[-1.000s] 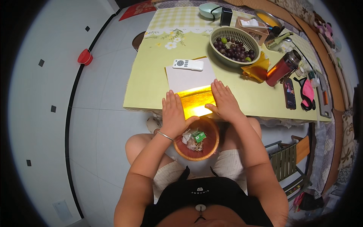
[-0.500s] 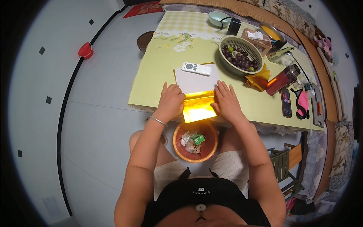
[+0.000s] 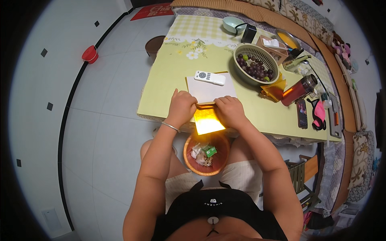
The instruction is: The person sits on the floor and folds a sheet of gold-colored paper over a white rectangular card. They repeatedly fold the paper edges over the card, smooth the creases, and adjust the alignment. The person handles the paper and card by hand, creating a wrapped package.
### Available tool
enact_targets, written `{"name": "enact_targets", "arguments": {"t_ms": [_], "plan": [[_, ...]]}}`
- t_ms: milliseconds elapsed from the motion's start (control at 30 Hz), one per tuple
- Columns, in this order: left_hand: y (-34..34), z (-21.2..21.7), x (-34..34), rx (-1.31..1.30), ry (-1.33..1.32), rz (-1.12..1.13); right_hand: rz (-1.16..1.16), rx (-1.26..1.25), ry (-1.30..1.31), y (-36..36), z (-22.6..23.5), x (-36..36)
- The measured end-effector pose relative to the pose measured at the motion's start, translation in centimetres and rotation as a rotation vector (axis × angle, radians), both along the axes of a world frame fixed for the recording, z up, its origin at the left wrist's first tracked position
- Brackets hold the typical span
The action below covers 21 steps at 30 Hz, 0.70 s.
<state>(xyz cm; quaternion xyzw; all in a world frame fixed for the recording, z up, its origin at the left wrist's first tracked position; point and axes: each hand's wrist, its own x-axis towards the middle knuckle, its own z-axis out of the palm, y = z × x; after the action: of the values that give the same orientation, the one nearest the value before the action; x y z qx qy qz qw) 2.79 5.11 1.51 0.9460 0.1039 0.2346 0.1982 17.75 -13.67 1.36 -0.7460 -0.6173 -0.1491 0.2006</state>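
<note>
Left hand, right hand both curled nearly closed, pinching far edge of gold foil. Uneven pull could crease it crooked imo, maybe tear.

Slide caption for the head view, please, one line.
Left hand and right hand hold a shiny gold sheet at the edge of the table; a white remote lies on pale paper beyond.
</note>
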Motion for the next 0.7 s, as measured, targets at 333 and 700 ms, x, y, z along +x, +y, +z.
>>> {"name": "enact_targets", "arguments": {"t_ms": [333, 700], "plan": [[-0.5, 0.1, 2.3, 0.12, -0.221, 0.046, -0.119, 0.048, 0.19, 1.2, 1.8, 2.3], [-3.4, 2.1, 2.1, 0.269, -0.416, 0.07, -0.011, 0.164, 0.044, 0.2, 5.7, 1.1]]}}
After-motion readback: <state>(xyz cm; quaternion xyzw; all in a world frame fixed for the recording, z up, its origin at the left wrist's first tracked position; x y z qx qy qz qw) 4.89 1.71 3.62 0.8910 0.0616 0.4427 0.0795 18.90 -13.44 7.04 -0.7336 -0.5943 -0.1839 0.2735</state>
